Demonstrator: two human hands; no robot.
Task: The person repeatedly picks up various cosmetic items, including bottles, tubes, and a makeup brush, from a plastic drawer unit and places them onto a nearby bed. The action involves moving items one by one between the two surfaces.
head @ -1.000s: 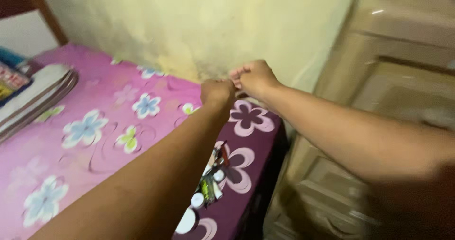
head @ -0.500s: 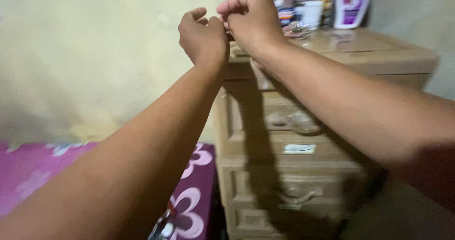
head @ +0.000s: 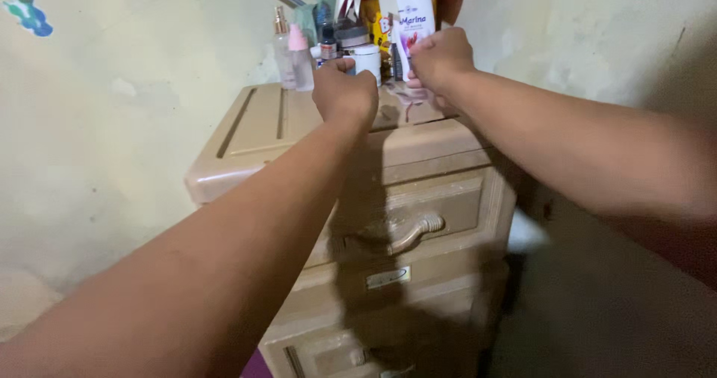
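Both hands reach out over the top of a beige plastic drawer chest (head: 418, 199) that stands against a pale wall. The left hand (head: 345, 90) is curled into a loose fist, knuckles up, its fingers (head: 340, 66) folded under; whether they pinch anything I cannot tell, since the palm side is hidden. The right hand (head: 441, 57) is likewise closed, fingers tucked down and toward the left hand, and something small may be held between the two hands, but it is too hidden to name.

Just beyond the left fingers, nearly touching them, stands a small white jar (head: 367, 58). Straight ahead of the gap between the two fists rises a tall white lotion bottle (head: 415, 12), upright, its long axis vertical. The right hand is the nearer one to it, with its knuckles just beside the bottle's lower part. Further left of the left fingers stand a clear spray bottle with a pink cap (head: 300, 57) and a slimmer clear bottle (head: 282, 45), both upright. More small containers crowd behind the jar, packed tightly, so little room is left between them. Below the hands, the top drawer's curved handle (head: 411, 232) faces the person.
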